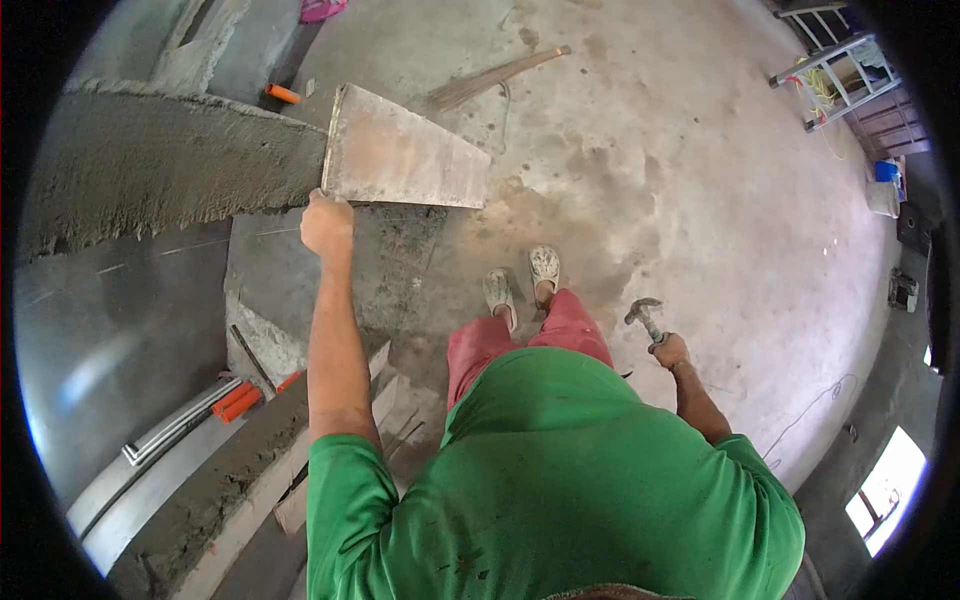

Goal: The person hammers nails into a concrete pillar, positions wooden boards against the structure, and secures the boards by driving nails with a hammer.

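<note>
My left hand [328, 223] is closed on the lower near corner of a pale, stained board [405, 155]. The board stands against the end of a wet-looking grey concrete slab [180, 160], on its right side. Down by my right side, my right hand [670, 350] grips a claw hammer [645, 313] by its handle, well apart from the board. The hammer head points away from me, above the floor.
A straw broom [500, 78] lies on the concrete floor [720, 190]. An orange pipe piece [283, 93] sits behind the slab. More orange pipes [237, 400] lie at lower left beside a rough concrete ledge [215, 480]. A metal ladder [838, 80] is at far right.
</note>
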Available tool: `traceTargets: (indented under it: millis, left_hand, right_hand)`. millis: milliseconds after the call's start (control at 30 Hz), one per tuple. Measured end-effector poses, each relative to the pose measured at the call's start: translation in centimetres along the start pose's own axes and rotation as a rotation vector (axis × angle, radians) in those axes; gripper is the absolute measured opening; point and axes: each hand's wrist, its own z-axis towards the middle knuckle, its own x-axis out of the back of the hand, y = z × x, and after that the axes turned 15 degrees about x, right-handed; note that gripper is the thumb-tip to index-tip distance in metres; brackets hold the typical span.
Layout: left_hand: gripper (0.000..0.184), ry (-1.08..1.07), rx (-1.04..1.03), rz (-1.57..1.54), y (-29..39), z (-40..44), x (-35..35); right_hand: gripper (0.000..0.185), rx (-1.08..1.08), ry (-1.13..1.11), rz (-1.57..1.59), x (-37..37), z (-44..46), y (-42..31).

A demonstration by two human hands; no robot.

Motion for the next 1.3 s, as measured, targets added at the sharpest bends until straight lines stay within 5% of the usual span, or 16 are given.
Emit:
traceTargets:
  millis: [167, 267, 333, 733, 1167, 1300]
  left_hand:
    - [0.037, 0.027, 0.079, -0.18, 0.2, 1.2, -1.2]
    - [0.045, -0.178, 0.025, -0.187, 0.7, 2.2, -0.8]
    - [0.048, -0.444, -0.204, 0.013, 2.7, 0.9, 0.9]
    - [0.059, -0.207, -0.44, 0.096, 7.3, -0.4, 1.8]
    - [0.053, -0.154, -0.45, 0.081, 2.9, 0.9, 2.5]
    - [0.046, -0.123, -0.463, 0.023, 0.6, 0.5, 2.6]
  right_hand:
    - [0.037, -0.074, 0.107, 0.205, 2.5, 3.6, 2.5]
    - [0.032, -0.101, 0.135, 0.283, 4.3, 5.1, 2.1]
    - [0.031, -0.1, 0.157, 0.31, 5.0, 6.0, 2.3]
    - [0.033, -0.021, 0.08, 0.135, 3.9, 6.9, 4.5]
    - [0.031, -0.156, 0.1, 0.26, -3.4, 2.4, 5.3]
    - [0.033, -0.215, 0.073, 0.281, -3.0, -0.5, -0.1]
